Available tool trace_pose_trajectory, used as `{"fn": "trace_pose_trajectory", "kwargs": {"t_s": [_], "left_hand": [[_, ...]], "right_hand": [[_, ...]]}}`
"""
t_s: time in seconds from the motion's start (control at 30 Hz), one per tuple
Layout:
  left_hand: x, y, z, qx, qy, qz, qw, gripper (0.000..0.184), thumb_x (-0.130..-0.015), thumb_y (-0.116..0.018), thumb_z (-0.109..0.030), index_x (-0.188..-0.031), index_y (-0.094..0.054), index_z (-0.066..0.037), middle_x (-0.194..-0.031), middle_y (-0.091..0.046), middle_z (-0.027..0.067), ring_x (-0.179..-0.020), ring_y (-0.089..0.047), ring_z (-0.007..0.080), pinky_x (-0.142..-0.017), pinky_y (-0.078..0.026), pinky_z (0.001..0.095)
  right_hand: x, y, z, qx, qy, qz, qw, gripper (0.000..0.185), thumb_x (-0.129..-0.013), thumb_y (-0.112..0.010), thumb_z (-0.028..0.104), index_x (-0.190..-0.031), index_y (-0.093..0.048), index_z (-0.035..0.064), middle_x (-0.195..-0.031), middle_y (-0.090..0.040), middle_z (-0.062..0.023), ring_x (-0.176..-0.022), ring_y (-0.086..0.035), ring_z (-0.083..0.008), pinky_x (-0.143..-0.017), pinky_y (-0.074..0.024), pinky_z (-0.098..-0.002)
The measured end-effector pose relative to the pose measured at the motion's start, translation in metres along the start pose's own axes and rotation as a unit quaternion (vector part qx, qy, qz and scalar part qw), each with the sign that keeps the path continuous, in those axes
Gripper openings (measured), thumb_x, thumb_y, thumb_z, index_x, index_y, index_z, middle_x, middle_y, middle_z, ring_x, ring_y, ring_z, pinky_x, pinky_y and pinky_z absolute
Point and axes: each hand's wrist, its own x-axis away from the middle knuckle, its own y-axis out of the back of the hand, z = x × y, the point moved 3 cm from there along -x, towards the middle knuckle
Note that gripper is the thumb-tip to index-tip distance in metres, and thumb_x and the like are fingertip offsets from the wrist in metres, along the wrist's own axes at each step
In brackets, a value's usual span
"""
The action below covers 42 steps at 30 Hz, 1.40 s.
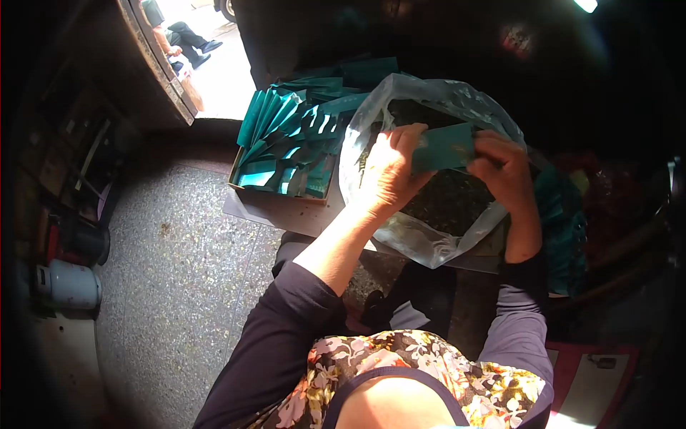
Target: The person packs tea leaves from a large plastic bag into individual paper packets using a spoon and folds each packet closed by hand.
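A flat teal paper packet (444, 146) is stretched between my two hands. My left hand (389, 171) grips its left end with the thumb below and the fingers curled over the top. At the other end, my right hand (506, 164) pinches the packet's edge. Both hands are above a clear plastic bag (493, 104) with a wide-open mouth. Dark, loose, leaf-like material (443, 204) fills the inside of the bag; its exact kind is unclear. Whether the packet has anything in it cannot be seen.
Left of the bag, a cardboard box (279, 197) holds many teal packets (268, 118), some fanned upright. More teal packets (561, 229) are stacked at the right. A white gas cylinder (71, 284) stands on the speckled floor (171, 286). Outside the doorway sits another person (182, 43).
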Motion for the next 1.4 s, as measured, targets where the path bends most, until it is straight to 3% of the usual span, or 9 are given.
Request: {"fn": "trace_pose_trajectory", "kwargs": {"t_s": [0.2,0.27,0.3,0.6,0.67,0.93,1.1,1.17,1.4], "left_hand": [[0.000,-0.002,0.000,0.062,-0.027,0.051,0.996,0.074,-0.061,-0.081,-0.007,-0.126,-0.047,-0.007,-0.120,-0.054,0.0146,-0.110,-0.051,0.0354,-0.094,-0.043,0.0426],[0.000,-0.001,-0.002,0.069,-0.047,0.053,0.995,0.073,-0.061,-0.081,-0.008,-0.126,-0.047,-0.008,-0.120,-0.054,0.0144,-0.109,-0.051,0.0357,-0.094,-0.043,0.0426],[0.000,-0.001,0.000,0.064,-0.039,0.057,0.996,0.074,-0.061,-0.082,-0.009,-0.126,-0.048,-0.009,-0.120,-0.055,0.0138,-0.111,-0.051,0.0347,-0.096,-0.044,0.0420],[0.005,-0.001,0.001,0.076,-0.001,0.100,0.992,0.072,-0.062,-0.084,-0.014,-0.125,-0.049,-0.010,-0.117,-0.057,0.0127,-0.110,-0.053,0.0339,-0.094,-0.046,0.0414],[0.005,-0.001,0.002,0.074,-0.014,0.086,0.993,0.071,-0.062,-0.084,-0.015,-0.124,-0.049,-0.010,-0.115,-0.057,0.0120,-0.107,-0.054,0.0338,-0.092,-0.046,0.0411],[0.006,0.000,-0.002,0.039,-0.029,0.095,0.994,0.073,-0.059,-0.085,-0.016,-0.123,-0.050,-0.011,-0.116,-0.056,0.0101,-0.107,-0.053,0.0317,-0.091,-0.046,0.0412],[0.005,0.003,-0.004,-0.037,-0.056,0.055,0.996,0.075,-0.058,-0.085,-0.016,-0.125,-0.051,-0.008,-0.119,-0.056,0.0088,-0.109,-0.051,0.0284,-0.093,-0.043,0.0400],[0.004,0.001,-0.001,-0.049,-0.044,0.058,0.996,0.075,-0.059,-0.085,-0.016,-0.125,-0.050,-0.008,-0.120,-0.057,0.0088,-0.109,-0.051,0.0285,-0.093,-0.043,0.0397],[0.005,0.000,-0.001,-0.015,-0.026,0.054,0.998,0.077,-0.060,-0.083,-0.011,-0.128,-0.046,-0.009,-0.121,-0.055,0.0099,-0.110,-0.051,0.0304,-0.094,-0.043,0.0400]], "right_hand": [[0.001,0.001,-0.008,0.026,-0.006,0.151,0.988,0.027,-0.064,-0.068,0.009,-0.089,-0.066,-0.0019,-0.095,-0.060,-0.0096,-0.080,-0.058,-0.0178,-0.064,-0.0449,-0.0282],[0.002,-0.004,-0.005,0.108,0.036,0.181,0.977,0.029,-0.062,-0.067,0.008,-0.089,-0.065,-0.0022,-0.097,-0.061,-0.0123,-0.085,-0.059,-0.0247,-0.070,-0.0462,-0.0337],[0.002,-0.004,-0.004,0.095,-0.014,0.189,0.977,0.031,-0.064,-0.069,0.009,-0.093,-0.065,-0.0003,-0.098,-0.062,-0.0197,-0.091,-0.059,-0.0383,-0.077,-0.0468,-0.0417],[0.000,-0.010,-0.003,0.078,-0.049,0.212,0.973,0.028,-0.066,-0.068,0.006,-0.092,-0.064,-0.0018,-0.094,-0.063,-0.0196,-0.089,-0.060,-0.0377,-0.076,-0.0473,-0.0413],[0.001,-0.009,0.001,0.184,-0.012,0.222,0.958,0.028,-0.066,-0.069,0.006,-0.092,-0.064,-0.0013,-0.094,-0.063,-0.0188,-0.088,-0.061,-0.0374,-0.074,-0.0475,-0.0413],[0.019,-0.003,-0.034,0.246,-0.014,0.168,0.955,0.035,-0.063,-0.079,0.014,-0.089,-0.061,-0.0001,-0.090,-0.059,-0.0185,-0.091,-0.056,-0.0374,-0.074,-0.0442,-0.0434],[0.009,-0.013,-0.024,0.248,-0.063,0.186,0.949,0.025,-0.064,-0.076,0.009,-0.080,-0.060,-0.0031,-0.083,-0.059,-0.0183,-0.083,-0.059,-0.0349,-0.070,-0.0454,-0.0402],[0.007,-0.019,-0.027,0.161,-0.037,0.161,0.973,0.024,-0.064,-0.077,0.010,-0.072,-0.060,-0.0056,-0.077,-0.059,-0.0229,-0.077,-0.058,-0.0408,-0.068,-0.0446,-0.0451],[0.002,-0.021,0.003,0.143,0.020,0.160,0.976,0.030,-0.063,-0.071,-0.004,-0.093,-0.065,-0.0016,-0.107,-0.062,-0.0174,-0.117,-0.051,-0.0356,-0.091,-0.0456,-0.0399]]}}
